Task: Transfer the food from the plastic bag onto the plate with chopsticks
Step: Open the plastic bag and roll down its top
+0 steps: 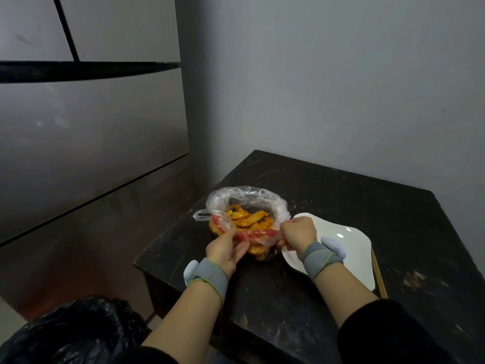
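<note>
Plastic bag [244,194] rim pinched by left hand [225,249] and right hand [299,232], plate [346,248] edge alongside.

Plain grey wall [328,74] from 12 to 3 o'clock, matte and dimly lit. At a vertical corner near 12 it meets a big grey panelled front [91,132] that fills 9 to 11 o'clock, split by dark seams [78,70], with one small pale glint on it. Dark counter [341,185] at 4 to 5 o'clock, top scuffed and speckled with pale marks, far edge near the wall; crumpled black plastic bag [73,334] at 7 o'clock, a sliver of pale floor [8,319] at 8 o'clock, and a faint reddish glow low on the panel there.
</note>
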`<state>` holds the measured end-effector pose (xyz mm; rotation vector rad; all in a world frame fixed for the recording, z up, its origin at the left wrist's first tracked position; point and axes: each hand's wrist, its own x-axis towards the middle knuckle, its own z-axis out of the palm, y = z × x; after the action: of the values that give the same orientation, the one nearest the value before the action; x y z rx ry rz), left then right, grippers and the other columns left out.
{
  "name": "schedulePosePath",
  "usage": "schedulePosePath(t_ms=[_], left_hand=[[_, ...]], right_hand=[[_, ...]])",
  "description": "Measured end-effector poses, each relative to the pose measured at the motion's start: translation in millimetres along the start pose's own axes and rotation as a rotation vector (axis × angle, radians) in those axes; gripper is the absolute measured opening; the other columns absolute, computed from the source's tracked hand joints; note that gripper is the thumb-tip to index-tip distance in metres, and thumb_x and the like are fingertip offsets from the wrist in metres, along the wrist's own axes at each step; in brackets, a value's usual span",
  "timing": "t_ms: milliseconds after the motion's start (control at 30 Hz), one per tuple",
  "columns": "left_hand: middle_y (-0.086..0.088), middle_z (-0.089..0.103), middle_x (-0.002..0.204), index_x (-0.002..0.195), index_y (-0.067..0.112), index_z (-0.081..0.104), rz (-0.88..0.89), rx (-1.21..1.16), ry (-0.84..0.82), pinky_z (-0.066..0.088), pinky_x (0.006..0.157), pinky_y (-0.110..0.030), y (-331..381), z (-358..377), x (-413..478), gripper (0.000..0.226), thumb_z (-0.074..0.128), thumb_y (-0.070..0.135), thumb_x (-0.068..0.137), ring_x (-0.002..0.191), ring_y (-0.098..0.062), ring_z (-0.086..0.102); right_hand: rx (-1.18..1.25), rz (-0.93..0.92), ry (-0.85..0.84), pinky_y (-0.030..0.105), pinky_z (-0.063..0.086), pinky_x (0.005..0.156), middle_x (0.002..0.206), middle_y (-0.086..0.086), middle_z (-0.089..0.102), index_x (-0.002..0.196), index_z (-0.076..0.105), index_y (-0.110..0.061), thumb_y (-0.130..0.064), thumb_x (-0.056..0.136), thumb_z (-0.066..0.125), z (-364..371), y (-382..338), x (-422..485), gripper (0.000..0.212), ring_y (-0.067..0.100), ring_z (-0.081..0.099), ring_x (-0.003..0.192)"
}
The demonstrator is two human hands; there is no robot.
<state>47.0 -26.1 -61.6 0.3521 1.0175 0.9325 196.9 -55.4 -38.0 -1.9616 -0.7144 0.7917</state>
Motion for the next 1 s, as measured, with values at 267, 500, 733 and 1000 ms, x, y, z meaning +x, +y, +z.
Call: schedulePosePath(t_ms=[267,500,733,1000], left_hand=[[-0.017,0.058,0.099,0.115,0.007,0.053,-0.021,-0.426,-0.037,0.042,0.094,-0.045,-7,-3,-1,0.040,0.024,-0.005,0.089,0.111,-0.030,0.051],[-0.016,0.065,0.109,0.125,0.009,0.055,-0.032,-0.054,-0.035,0.050,0.067,-0.042,-3,-13,-1,0.052,0.027,0.000,0.082,0.095,-0.033,0.062],[-0.011,0.061,0.078,0.093,0.002,0.061,0.113,0.701,0.153,0.054,0.059,-0.034,40,-37,10,0.020,0.043,0.010,0.089,0.060,-0.024,0.056],[-0.009,0.055,0.116,0.093,0.015,0.066,0.969,1.064,0.278,0.033,0.087,-0.026,65,-16,24,0.017,0.049,0.014,0.090,0.112,-0.028,0.048]], right_hand=[[0.627,0.306,-0.081,0.012,0.022,0.029,0.069,0.010,0.048,0.077,0.049,-0.001,0.014,0.084,0.033,-11,3,0,0.023,0.011,0.039,0.036],[0.133,0.057,-0.065,0.022,0.042,0.037,0.063,0.015,0.060,0.073,0.062,-0.001,0.006,0.080,0.050,-15,3,8,0.015,0.018,0.054,0.036],[-0.255,-0.127,0.028,0.038,0.062,0.065,0.075,0.014,0.070,0.076,0.065,-0.006,-0.010,0.074,0.054,-23,-18,15,0.012,0.032,0.070,0.054],[-0.573,-0.305,0.106,0.038,0.050,0.079,0.104,0.023,0.067,0.101,0.059,-0.004,-0.035,0.085,0.054,-2,-28,15,0.035,0.043,0.062,0.097]])
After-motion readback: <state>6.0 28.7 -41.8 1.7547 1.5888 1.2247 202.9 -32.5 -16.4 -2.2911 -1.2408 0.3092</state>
